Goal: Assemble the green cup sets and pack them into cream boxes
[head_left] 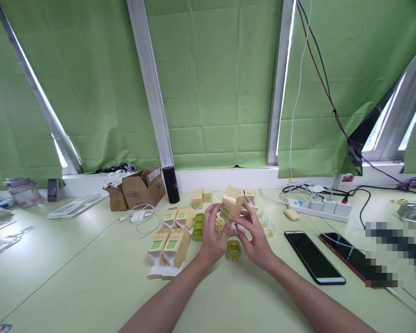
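Between my two hands a small tan paper box point(231, 200) with a green window is held up above the table, its upper flap raised. My left hand point(213, 233) grips its left side, and my right hand point(252, 231) has fingers on its right side and lower edge. Below them on the table stands a small clear container with a green lid point(234, 249). Several green lids point(198, 226) lie left of my left hand. Farther left are more tan boxes point(173, 243), some with open ends. Clear containers point(267, 226) sit partly hidden behind my right hand.
A black phone point(314, 256) and a second phone point(353, 256) lie to the right. Behind them is a white power strip point(321, 208) with cables. An open cardboard box point(143, 187), a black cylinder point(171, 185) and a white cable point(143, 217) are at the back left.
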`<state>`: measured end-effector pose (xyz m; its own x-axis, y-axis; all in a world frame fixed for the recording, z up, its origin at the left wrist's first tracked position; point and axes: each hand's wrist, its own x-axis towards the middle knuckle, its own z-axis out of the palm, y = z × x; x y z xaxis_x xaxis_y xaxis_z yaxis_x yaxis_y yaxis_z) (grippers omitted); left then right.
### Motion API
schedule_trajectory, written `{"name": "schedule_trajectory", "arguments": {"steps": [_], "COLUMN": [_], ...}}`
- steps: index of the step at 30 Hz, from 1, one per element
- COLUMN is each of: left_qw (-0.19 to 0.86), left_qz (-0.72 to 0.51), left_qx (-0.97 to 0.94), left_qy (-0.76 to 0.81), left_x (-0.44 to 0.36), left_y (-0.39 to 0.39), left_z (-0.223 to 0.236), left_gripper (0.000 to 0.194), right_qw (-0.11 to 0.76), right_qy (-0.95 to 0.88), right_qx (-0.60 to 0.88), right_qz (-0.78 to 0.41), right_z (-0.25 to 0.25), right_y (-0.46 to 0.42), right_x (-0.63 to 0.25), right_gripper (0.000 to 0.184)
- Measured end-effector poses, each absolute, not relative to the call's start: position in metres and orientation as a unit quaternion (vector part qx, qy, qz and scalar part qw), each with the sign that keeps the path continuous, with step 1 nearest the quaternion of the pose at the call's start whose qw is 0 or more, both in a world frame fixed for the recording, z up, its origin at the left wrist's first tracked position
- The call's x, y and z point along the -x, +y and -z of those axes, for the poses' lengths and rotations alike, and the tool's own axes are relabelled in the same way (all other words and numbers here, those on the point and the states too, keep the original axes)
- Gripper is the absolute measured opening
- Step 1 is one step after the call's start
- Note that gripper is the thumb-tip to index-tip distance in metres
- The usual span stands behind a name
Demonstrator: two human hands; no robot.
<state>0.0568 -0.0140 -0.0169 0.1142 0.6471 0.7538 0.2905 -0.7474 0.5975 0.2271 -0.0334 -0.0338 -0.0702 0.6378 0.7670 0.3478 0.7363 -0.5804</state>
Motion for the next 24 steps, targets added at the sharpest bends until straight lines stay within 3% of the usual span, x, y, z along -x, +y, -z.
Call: {"name": "schedule_trajectory", "arguments": {"steps": [4, 10, 18, 24], "left_qw": [0.150, 0.153, 0.275, 0.365], "left_qz": [-0.587, -0.576, -0.575, -0.552], "left_qx": [-0.724, -0.715, -0.679, -0.672], "left_qy": [0.332, 0.365, 0.364, 0.331], "left_x": [-0.057, -0.053, -0.049, -0.021], "left_y": [-0.015, -0.013, 0.003, 0.023], "left_z": [0.017, 0.006, 0.002, 0.006], "left_gripper": [0.050, 0.037, 0.048, 0.060], "right_qw": [0.568, 0.571, 0.551, 0.481], "right_qy": [-0.757, -0.770, -0.785, -0.812], "right_qx": [0.316, 0.280, 0.282, 0.329], "right_qz": [-0.067, -0.050, -0.021, 0.051], "right_z": [0.034, 0.023, 0.022, 0.018], "right_y": [-0.038, -0.043, -0.042, -0.038], "right_x": [-0.226, -0.226, -0.230, -0.240], "right_gripper": [0.038, 0.044, 0.045, 0.017]}}
